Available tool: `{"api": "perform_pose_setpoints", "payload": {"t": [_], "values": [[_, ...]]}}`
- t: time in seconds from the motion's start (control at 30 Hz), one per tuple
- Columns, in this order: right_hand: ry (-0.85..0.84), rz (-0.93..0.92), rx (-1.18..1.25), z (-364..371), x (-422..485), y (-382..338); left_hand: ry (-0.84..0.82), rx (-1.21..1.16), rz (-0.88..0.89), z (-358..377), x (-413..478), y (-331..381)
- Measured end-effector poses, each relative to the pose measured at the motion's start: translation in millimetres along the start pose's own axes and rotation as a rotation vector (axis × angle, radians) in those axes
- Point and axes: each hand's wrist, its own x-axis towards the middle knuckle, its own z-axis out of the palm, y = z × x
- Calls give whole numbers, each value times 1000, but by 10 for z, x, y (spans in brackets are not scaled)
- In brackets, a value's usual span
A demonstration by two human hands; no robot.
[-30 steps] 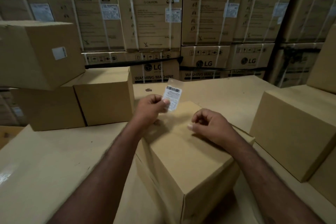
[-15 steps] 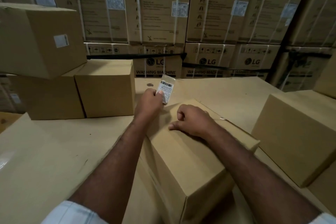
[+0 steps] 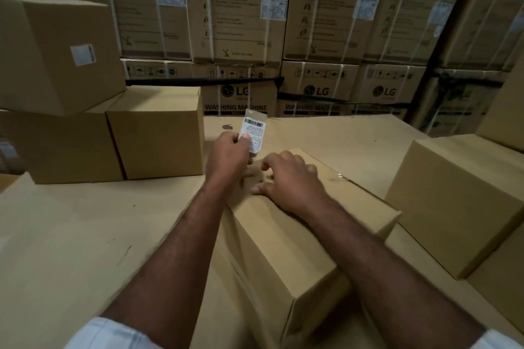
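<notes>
**On the brown box at the centre: a label pinched, a hand resting**

At the far left of the tabletop (image 3: 71, 235) stood a stack of plain cardboard boxes. The upper box (image 3: 37, 45) sat a little turned on the lower ones and carried a small white sticker (image 3: 82, 54) on its side. Under it were two lower boxes (image 3: 158, 133) side by side, touching each other.

Near the middle, the left hand (image 3: 229, 156) was raised just above the far end of the central box (image 3: 283, 249). Its thumb and fingers (image 3: 244, 137) pinched a small white barcode label (image 3: 253, 129) by the lower edge, so the label stood almost upright, with the barcode at the top and a clear strip above it. The label was in the air, over the far-left corner of the central box and not stuck to anything that I could see.

Just to the right, the right hand (image 3: 289, 178) lay on the top of the central box, close to the left hand. Its fingers were loosely bent, the tips touched the cardboard, and they grasped nothing visible. The central box itself lay on the tabletop, long side towards the person, with both forearms above it.

Further right, another closed box (image 3: 453, 201) stood apart from the central box.

Behind everything, across the whole width, rose a wall of big washing machine cartons (image 3: 243, 22), bound with white straps.
</notes>
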Motion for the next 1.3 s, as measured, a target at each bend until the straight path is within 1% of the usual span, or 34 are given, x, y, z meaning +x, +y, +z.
{"api": "perform_pose_setpoints", "payload": {"t": [0.07, 0.13, 0.2, 0.3, 0.43, 0.53, 0.63, 0.77, 0.9, 1.0, 1.1, 1.17, 1.23, 1.3], "values": [[-81, -36, -32, 3, -144, 38, 13, -15, 8, -1, 29, -33], [-236, -79, -57, -39, -383, 147, 20, -24, 3, -1, 58, -56], [-349, -88, -67, -149, -643, 270, 30, -20, -5, 6, 79, -74], [-417, -65, -118, -344, -893, 389, 34, 7, -9, 25, 72, -58], [-432, -58, -155, -340, -730, 298, 1, 95, -12, 44, 120, -83], [-388, -69, -156, -165, -380, 141, 2, 142, -7, 46, 132, -91], [-368, -64, -149, -50, -171, 69, 8, 136, 13, 19, 57, -32], [-395, -62, -90, -172, -477, 263, 15, 144, 22, 17, 37, -39], [-367, 55, -93, -379, -918, 575, 32, 112, 19, 17, 59, -49], [-349, 110, -154, -318, -730, 571, 23, 112, 13, 34, 82, -67], [-340, 74, -185, -109, -273, 342, 22, 121, 4, 33, 105, -77], [-336, 7, -160, -25, -138, 140, 25, 137, 10, 26, 134, -96], [-341, -110, -136, -24, -278, 23, 18, 144, 21, 33, 165, -129], [-351, -186, -63, -61, -549, 93, 8, 153, 30, 48, 184, -152]]}}
